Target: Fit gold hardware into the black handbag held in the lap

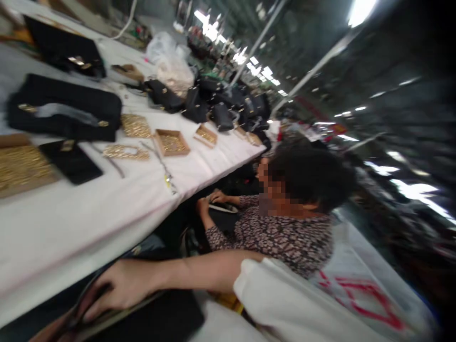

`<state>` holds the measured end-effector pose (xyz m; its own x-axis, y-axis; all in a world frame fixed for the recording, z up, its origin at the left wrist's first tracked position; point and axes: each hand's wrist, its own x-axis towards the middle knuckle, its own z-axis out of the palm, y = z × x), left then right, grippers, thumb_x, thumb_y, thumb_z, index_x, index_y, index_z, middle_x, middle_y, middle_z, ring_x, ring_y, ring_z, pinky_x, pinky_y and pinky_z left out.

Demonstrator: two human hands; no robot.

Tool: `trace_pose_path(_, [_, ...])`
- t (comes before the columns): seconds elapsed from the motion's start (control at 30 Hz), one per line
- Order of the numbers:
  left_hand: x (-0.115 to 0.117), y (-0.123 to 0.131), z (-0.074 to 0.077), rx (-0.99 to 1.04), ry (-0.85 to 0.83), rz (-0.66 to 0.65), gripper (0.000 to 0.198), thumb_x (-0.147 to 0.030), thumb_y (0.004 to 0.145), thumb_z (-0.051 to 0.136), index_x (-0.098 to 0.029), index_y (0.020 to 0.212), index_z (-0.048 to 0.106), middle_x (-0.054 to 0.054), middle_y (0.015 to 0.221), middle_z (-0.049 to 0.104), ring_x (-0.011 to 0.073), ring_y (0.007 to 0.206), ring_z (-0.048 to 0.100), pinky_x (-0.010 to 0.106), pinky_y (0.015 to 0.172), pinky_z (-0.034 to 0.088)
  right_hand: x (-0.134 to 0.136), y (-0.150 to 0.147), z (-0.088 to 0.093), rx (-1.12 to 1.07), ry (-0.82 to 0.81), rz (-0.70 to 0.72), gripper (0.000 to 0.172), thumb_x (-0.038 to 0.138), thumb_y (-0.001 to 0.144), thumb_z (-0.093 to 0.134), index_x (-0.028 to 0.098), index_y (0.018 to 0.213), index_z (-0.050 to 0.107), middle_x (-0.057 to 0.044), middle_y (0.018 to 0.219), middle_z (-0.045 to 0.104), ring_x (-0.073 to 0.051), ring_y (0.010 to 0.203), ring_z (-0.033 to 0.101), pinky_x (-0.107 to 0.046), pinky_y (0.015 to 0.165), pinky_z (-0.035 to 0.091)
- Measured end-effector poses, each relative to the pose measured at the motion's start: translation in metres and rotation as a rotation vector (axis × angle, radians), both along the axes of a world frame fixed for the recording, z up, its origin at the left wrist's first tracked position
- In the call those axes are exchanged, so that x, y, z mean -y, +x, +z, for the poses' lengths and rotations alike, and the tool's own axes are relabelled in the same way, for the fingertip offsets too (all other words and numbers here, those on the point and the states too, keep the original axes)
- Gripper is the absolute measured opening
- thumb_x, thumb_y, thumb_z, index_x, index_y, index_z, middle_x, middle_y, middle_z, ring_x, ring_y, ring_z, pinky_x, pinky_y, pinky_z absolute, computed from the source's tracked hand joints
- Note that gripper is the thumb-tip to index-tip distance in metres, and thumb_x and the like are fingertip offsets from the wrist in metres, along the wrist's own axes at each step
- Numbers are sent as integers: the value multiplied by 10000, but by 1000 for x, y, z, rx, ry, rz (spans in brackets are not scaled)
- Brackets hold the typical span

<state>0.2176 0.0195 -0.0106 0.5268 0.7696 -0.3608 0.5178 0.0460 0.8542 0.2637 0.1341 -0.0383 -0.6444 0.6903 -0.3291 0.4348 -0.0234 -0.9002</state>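
Note:
My right hand (119,289) reaches down to the lower left from a white sleeve. Its fingers curl over the edge of a dark flat piece (156,318) that lies below the table edge, in my lap; the picture is smeared and I cannot name the piece more closely. A brownish blur at the bottom left corner (50,330) may be my left hand, but no fingers show. On the white table (89,223) above lie a black bag (64,107) and a flat black piece (71,161).
A co-worker in a patterned shirt (281,235) sits to my right, both hands on a dark item at the table edge. Trays of gold-coloured metal fittings (173,142), a long thin tool (162,166), more black bags (221,107) and a plastic sack (171,64) cover the table.

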Motion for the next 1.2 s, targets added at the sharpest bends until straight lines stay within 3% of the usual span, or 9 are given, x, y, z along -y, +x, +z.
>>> trace_pose_path(0.07, [4, -67, -6, -125, -43, 166, 709, -316, 636, 819, -554, 1299, 730, -91, 1083, 854, 381, 897, 848, 470, 626, 701, 25, -52, -8, -148, -35, 4, 101, 267, 912, 811, 236, 1001, 848, 23, 1043, 844, -170, 1001, 765, -237, 901, 569])
trace_pose_path(0.13, [8, -136, -1, -203, -53, 332, 663, -309, 647, 798, -485, 1285, 758, -58, 1070, 860, 372, 912, 845, 448, 649, 699, 41, -78, -9, -238, -102, -95, 109, 181, 901, 788, 192, 1000, 831, -12, 994, 835, -169, 928, 745, -249, 873, 554])
trace_pose_path(0.23, [8, -212, 15, -206, -2, 514, 544, -313, 684, 779, -378, 1224, 800, -9, 1005, 863, 350, 909, 836, 412, 688, 688, 45, -83, -6, -279, -205, -189, 108, 146, 893, 762, 189, 977, 815, -4, 900, 804, -156, 823, 706, -252, 788, 528])
trace_pose_path(0.3, [1, -236, 18, -174, 32, 579, 457, -316, 726, 762, -314, 1180, 817, 20, 959, 860, 333, 898, 826, 391, 720, 677, 43, -80, 0, -275, -223, -204, 102, 139, 884, 760, 189, 954, 815, -5, 893, 798, -157, 820, 698, -255, 784, 525])
trace_pose_path(0.5, [-18, -237, 2, -71, 35, 603, 268, -285, 896, 647, -204, 1075, 830, 55, 939, 843, 275, 887, 785, 333, 799, 598, 39, -81, -2, -307, -280, -243, 96, 150, 856, 788, 191, 933, 827, -12, 933, 810, -170, 886, 718, -277, 873, 549])
trace_pose_path(0.73, [-38, -231, 12, -177, 12, 471, 246, -229, 950, 584, -230, 1024, 818, -36, 794, 744, 193, 779, 672, 305, 711, 445, 38, -77, -11, -355, -316, -276, 87, 162, 874, 796, 199, 950, 817, 2, 931, 803, -158, 879, 711, -281, 876, 539])
trace_pose_path(0.97, [-39, -235, 7, -136, -54, 505, 279, -266, 955, 630, -208, 1158, 812, -9, 927, 817, 209, 863, 747, 311, 766, 496, 37, -75, -13, -264, -347, -271, 218, 137, 881, 801, 195, 1090, 822, -29, 1015, 831, -188, 958, 760, -298, 900, 578])
trace_pose_path(1.2, [-28, -246, -5, -67, -64, 539, 299, -282, 957, 642, -220, 1199, 806, 16, 1055, 848, 210, 908, 760, 301, 790, 519, 34, -74, -1, -112, -241, -161, 82, 153, 901, 812, 209, 961, 808, 12, 896, 809, -152, 832, 725, -264, 772, 513])
